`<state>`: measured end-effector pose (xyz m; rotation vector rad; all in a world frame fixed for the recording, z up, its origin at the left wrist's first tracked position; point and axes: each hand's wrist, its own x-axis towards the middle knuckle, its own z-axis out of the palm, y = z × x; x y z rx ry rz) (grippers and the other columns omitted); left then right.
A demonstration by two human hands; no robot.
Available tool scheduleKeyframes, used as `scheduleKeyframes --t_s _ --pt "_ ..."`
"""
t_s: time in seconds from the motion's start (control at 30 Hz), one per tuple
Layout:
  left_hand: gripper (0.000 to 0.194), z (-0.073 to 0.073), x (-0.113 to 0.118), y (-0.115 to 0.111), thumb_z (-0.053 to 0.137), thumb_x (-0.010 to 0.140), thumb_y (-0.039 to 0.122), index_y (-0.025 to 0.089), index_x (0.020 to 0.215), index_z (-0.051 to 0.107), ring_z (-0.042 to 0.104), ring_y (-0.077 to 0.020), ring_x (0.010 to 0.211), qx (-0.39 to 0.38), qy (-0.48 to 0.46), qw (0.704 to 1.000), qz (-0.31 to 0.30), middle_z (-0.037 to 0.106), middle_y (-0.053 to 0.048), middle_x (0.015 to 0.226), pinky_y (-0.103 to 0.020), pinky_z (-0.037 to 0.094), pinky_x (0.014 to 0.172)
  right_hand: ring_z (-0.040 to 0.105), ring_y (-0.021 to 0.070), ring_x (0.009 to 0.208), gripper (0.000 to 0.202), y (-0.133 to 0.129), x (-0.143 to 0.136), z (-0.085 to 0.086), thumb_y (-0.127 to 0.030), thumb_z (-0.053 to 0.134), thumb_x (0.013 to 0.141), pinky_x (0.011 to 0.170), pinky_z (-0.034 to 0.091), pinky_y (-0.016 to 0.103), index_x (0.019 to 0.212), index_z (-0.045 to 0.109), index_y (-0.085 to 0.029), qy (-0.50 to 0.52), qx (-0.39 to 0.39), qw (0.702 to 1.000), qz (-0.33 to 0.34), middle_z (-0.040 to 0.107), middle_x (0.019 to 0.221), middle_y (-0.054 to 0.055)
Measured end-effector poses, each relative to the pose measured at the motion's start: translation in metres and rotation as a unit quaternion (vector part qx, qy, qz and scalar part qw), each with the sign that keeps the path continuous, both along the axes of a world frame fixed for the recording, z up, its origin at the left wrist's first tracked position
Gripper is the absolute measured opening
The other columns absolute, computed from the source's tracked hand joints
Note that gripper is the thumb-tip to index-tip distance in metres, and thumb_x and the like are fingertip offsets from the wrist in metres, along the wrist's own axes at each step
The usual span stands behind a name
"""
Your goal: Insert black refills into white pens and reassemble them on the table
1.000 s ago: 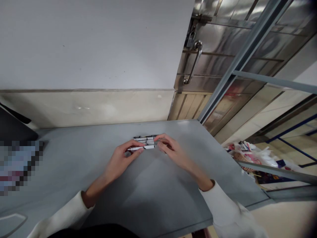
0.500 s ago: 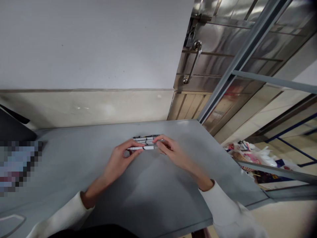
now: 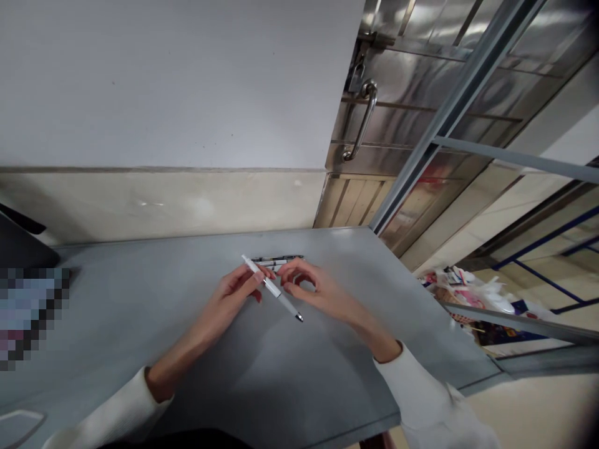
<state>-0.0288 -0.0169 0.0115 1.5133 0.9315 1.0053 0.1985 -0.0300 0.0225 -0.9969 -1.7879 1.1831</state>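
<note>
A white pen (image 3: 283, 300) with a dark tip is held slantwise above the grey table (image 3: 154, 293), its tip pointing down and to the right. My left hand (image 3: 238, 288) pinches it near its upper end between thumb and fingers. Just right of the pen, my right hand (image 3: 306, 284) has its fingers curled and apart, with nothing seen between them. Behind both hands, several pens (image 3: 281, 257) lie side by side on the table, partly hidden by the fingers.
A dark object (image 3: 23, 240) stands at the table's left end, beside a blurred, pixelated item (image 3: 30, 312). A pale wall runs behind the table. At the right are a metal frame (image 3: 430, 143), a metal door with a handle (image 3: 367, 118) and plastic bags (image 3: 491, 296).
The pen has turned from level to slanting, with its right end swung down toward me. My right hand has let go of it and opened. The view has shifted slightly.
</note>
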Motion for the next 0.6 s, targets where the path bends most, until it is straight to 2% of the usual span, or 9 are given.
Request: scheduleKeyframes --t_s 0.17,0.3,0.37,0.43,0.53,0.6 --pt "0.034 -0.003 0.000 -0.004 0.060 0.099 0.050 0.019 0.089 0.068 0.058 -0.0187 0.078 0.008 0.007 0.997 -0.079 0.064 -0.002 0.083 -0.031 0.048 0.076 0.066 0.0211 0.101 0.023 0.000 -0.026 0.008 -0.044 0.063 0.101 0.092 0.050 0.038 0.115 0.072 -0.029 0.033 0.038 0.996 -0.074 0.072 0.107 0.003" --pt "0.033 -0.006 -0.002 -0.004 0.063 0.098 0.050 0.019 0.086 0.068 0.055 -0.0181 0.077 0.027 0.018 0.994 -0.105 0.062 -0.001 0.079 -0.030 0.045 0.074 0.066 0.0187 0.086 0.020 0.000 -0.044 0.009 -0.046 0.069 0.097 0.086 0.052 0.037 0.096 0.072 -0.026 0.076 0.024 0.993 -0.083 0.071 0.091 0.000" --pt "0.036 -0.005 -0.002 -0.004 0.060 0.100 0.050 0.019 0.083 0.067 0.056 -0.0187 0.078 0.039 0.013 0.994 -0.100 0.063 -0.002 0.080 -0.031 0.045 0.076 0.063 0.0169 0.076 0.022 0.002 -0.047 0.009 -0.048 0.071 0.095 0.082 0.052 0.036 0.092 0.070 -0.025 0.115 -0.001 0.990 -0.075 0.067 0.083 -0.001" --pt "0.040 -0.004 -0.001 -0.003 0.055 0.102 0.051 0.019 0.083 0.068 0.057 -0.0195 0.080 0.044 0.000 0.996 -0.083 0.064 -0.003 0.081 -0.032 0.046 0.077 0.063 0.0168 0.079 0.025 0.006 -0.047 0.011 -0.049 0.070 0.096 0.083 0.052 0.035 0.092 0.068 -0.025 0.187 -0.017 0.979 -0.075 0.067 0.084 -0.001" --pt "0.044 -0.003 -0.001 -0.001 0.048 0.105 0.053 0.018 0.088 0.071 0.056 -0.0194 0.077 0.034 -0.021 0.998 -0.043 0.065 -0.005 0.084 -0.032 0.047 0.074 0.063 0.0168 0.087 0.025 0.014 -0.041 0.020 -0.050 0.070 0.097 0.084 0.052 0.032 0.098 0.066 -0.026 0.324 -0.041 0.942 -0.077 0.066 0.089 0.000" --pt "0.045 -0.004 -0.002 0.001 0.047 0.105 0.053 0.018 0.094 0.073 0.056 -0.0192 0.077 0.030 -0.030 0.999 -0.014 0.065 -0.006 0.087 -0.032 0.047 0.072 0.058 0.0135 0.076 0.021 0.019 -0.035 0.029 -0.044 0.073 0.096 0.075 0.051 0.027 0.100 0.065 -0.025 0.388 -0.071 0.916 -0.072 0.057 0.079 -0.003"
